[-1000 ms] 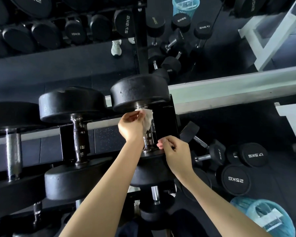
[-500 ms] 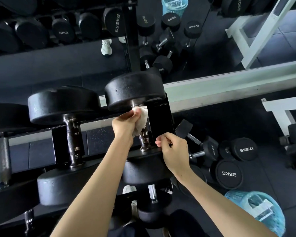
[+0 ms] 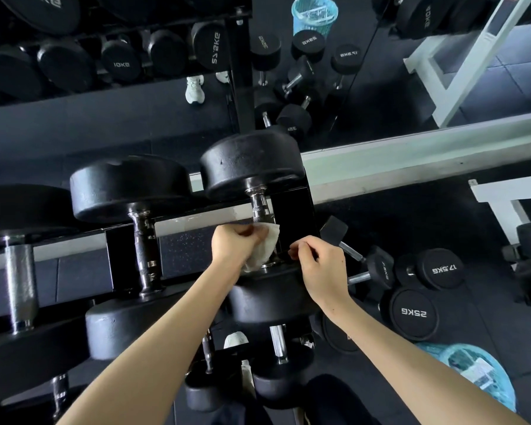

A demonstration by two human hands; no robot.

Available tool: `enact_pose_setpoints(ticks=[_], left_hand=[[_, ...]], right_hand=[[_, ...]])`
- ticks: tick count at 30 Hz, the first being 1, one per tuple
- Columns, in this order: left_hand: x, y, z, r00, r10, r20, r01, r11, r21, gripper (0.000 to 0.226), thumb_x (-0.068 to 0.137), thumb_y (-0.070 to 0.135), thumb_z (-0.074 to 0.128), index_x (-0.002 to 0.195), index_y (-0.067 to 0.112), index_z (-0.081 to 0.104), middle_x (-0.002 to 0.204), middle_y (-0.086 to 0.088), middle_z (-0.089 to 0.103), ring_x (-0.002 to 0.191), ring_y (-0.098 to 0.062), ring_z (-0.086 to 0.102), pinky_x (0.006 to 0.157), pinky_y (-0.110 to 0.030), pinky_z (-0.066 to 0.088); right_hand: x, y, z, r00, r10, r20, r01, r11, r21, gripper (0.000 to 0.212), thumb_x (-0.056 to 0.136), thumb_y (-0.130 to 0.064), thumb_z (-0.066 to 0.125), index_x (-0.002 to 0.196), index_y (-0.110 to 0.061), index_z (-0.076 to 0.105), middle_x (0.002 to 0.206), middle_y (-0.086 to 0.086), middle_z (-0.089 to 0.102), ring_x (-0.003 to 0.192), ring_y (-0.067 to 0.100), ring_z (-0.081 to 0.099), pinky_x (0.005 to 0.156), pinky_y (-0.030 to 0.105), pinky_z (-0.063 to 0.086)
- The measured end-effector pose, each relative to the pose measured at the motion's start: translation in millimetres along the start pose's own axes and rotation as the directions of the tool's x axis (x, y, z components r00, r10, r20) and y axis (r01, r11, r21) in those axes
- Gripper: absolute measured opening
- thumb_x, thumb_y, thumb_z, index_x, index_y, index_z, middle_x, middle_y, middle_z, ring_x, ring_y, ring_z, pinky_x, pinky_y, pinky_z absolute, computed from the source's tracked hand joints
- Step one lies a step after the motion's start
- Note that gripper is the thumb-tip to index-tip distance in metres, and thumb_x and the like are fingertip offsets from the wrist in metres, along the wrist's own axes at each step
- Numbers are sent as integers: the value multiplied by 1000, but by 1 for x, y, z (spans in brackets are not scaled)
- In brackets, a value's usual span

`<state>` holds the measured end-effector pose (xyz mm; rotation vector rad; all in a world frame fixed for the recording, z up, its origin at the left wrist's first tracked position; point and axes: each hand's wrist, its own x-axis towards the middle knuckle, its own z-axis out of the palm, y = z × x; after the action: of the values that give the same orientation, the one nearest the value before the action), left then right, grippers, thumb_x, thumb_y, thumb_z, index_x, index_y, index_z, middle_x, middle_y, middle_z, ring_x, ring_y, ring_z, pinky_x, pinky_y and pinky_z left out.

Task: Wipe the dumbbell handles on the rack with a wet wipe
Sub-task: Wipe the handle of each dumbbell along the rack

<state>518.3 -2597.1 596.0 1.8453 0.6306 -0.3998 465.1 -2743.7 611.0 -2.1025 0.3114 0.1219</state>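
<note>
The next dumbbell sits left of the left hand, with a gap between; the left hand grips the wet wipe round the low end of the dumbbell handle; its top end is bare; the right hand curls against the rack; I cannot tell if it holds anything; loose dumbbells and a blue basket crowd the dark floor on the right.

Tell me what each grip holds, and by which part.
The left-hand grip holds the wet wipe bunched around the lower dumbbell handle. The right-hand grip curls beside it; whether it pinches anything is unclear.
</note>
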Motion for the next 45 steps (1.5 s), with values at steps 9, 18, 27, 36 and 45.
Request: enact_pose_setpoints(ticks=[9, 18, 27, 36, 45], left_hand=[[28, 33, 13, 972, -84, -218, 52, 988, -149, 35, 77, 39, 75, 87, 6, 70, 86, -8, 71, 82, -20, 67, 79, -30, 53], [37, 26, 0, 942, -192, 276, 315, 790, -525, 32, 87, 26, 66, 64, 12, 49, 44, 2, 50, 34, -6, 45, 36, -15, 37], [27, 27, 21, 984, 45, -174, -41, 999, 27, 30, 78, 41, 70, 62, 18, 59, 64, -2, 66, 70, -21, 67, 61, -26, 48], [14, 0, 8, 999, 48, 23, -51, 985, 162, 41, 69, 50, 76, 74, 10, 71, 67, -7, 70, 60, -18, 63, 56, -31, 54], [3, 0, -16, 820, -84, 567, 30, 994, 104, 21, 75, 24, 78, 64, 8, 71, 44, 0, 51, 34, -6, 36, 33, -15, 24]], right_hand=[[0, 1, 2, 997, 75, -12, -73, 992, 104, 28, 89, -5, 48, 73, -16, 67, 67, 0, 68, 67, 17, 65, 67, 34, 50], [-2, 0, 2, 998, 26, -52, -24, 999, 39, 26, 91, -8, 47, 79, -14, 69, 66, 2, 68, 64, 20, 64, 63, 39, 50], [0, 2, 3, 997, 25, -73, -20, 998, 63, 27, 89, -5, 47, 71, -13, 66, 63, 6, 68, 64, 26, 65, 68, 46, 53], [1, 4, 2, 999, -19, -51, 21, 999, 28, 26, 90, -8, 47, 76, -12, 68, 66, 2, 68, 66, 22, 66, 66, 45, 52], [1, 4, 0, 999, 7, -34, -8, 1000, -28, 26, 91, -11, 47, 78, -17, 68, 67, 6, 68, 67, 26, 65, 63, 45, 52]])
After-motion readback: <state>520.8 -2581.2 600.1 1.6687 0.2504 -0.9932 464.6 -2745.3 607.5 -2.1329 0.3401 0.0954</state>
